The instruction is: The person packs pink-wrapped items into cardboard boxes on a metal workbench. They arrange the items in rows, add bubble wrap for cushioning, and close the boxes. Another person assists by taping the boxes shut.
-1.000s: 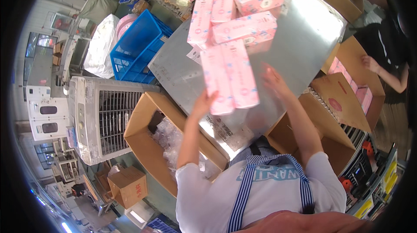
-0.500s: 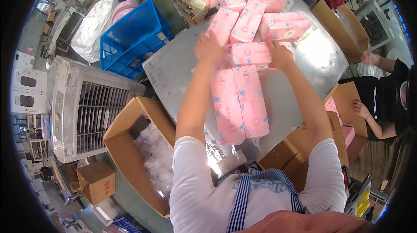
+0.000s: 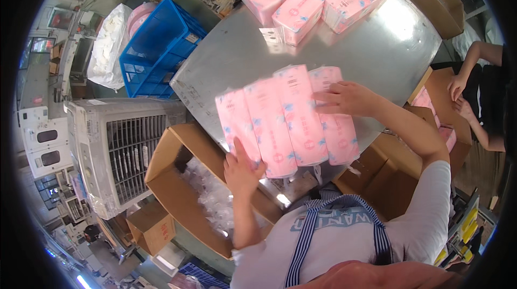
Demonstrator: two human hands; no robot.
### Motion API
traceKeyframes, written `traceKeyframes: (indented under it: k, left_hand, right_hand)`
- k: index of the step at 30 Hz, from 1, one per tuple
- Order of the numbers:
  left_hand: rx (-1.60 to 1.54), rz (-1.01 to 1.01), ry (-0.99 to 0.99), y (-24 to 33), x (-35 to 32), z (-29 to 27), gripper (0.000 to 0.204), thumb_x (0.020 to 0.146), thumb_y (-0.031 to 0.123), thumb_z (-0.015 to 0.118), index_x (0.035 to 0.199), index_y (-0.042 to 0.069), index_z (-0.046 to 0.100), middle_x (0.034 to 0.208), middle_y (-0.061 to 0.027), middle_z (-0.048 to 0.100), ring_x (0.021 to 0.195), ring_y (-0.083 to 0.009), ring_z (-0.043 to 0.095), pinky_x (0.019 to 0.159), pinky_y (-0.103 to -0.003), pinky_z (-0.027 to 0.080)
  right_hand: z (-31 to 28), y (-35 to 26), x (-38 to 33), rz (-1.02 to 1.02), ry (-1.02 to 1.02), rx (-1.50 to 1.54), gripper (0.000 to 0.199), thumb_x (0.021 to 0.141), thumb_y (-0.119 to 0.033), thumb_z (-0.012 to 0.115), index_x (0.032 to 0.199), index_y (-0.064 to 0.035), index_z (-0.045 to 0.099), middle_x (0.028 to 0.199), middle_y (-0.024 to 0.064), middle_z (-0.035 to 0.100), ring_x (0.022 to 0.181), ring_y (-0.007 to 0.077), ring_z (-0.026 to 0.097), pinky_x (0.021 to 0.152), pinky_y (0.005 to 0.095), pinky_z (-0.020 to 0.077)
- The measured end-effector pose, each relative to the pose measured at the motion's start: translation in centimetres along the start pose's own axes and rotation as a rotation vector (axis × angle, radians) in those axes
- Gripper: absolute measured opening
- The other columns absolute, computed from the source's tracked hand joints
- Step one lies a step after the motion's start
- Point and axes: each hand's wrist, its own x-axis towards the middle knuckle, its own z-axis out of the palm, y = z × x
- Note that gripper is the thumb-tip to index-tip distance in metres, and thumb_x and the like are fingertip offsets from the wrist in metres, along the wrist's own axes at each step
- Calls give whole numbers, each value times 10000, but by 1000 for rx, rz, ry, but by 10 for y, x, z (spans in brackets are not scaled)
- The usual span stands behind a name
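Several pink tissue packs (image 3: 276, 127) with blue flower prints lie side by side in a row at the near side of the metal table. At the near end of the leftmost pack (image 3: 232, 108), my left hand (image 3: 242, 170) is open, its fingers spread against the wrapper. Across the top of the rightmost pack (image 3: 340, 135) my right hand (image 3: 347, 99) lies open with fingers stretched out. Neither hand is wrapped round a pack. More tissue packs (image 3: 307, 6) lie at the far end of the metal table (image 3: 237, 52).
A cardboard box (image 3: 161, 176) holding clear plastic bags stands at the near left. Open cardboard boxes (image 3: 396, 173) stand at the near right. Beyond the left table edge are a blue crate (image 3: 148, 54) and an air cooler (image 3: 91, 138). A co-worker's hands (image 3: 458, 95) are over a box at right.
Two more packs have come from the far pile into the near row. Both my hands have moved nearer, the left to the row's left end and the right onto its right pack.
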Motion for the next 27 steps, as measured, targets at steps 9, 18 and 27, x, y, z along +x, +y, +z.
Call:
traceKeyframes:
  k: [9, 18, 27]
  left_hand:
    - [-490, -124, -32, -17, 11, -15, 935, 724, 363, 745, 1442, 53, 231, 1152, -224, 523, 1039, -342, 541, 891, -411, 432]
    - [-1302, -255, -316, -70, 51, 28, 712, 821, 278, 709, 1353, -27, 347, 1271, -134, 517, 1149, -216, 503, 967, -327, 402]
    - [-1326, -290, -388, -70, 62, 32, 743, 816, 272, 711, 1377, -15, 316, 1318, -134, 471, 1191, -234, 473, 988, -346, 390]
  right_hand:
    - [-14, 63, 119, 790, 315, -156, 196, 769, -92, 614, 964, -107, 629, 929, 62, 511, 998, 233, 516, 834, 405, 421]
    - [-29, 82, -8, 454, 83, -485, 139, 710, -156, 631, 845, -127, 643, 979, -8, 540, 1005, 182, 503, 870, 332, 392]
    - [-39, 42, -29, 1157, 60, -202, 802, 684, -291, 744, 1349, -89, 345, 1156, 159, 515, 1007, 349, 548, 841, 455, 462]
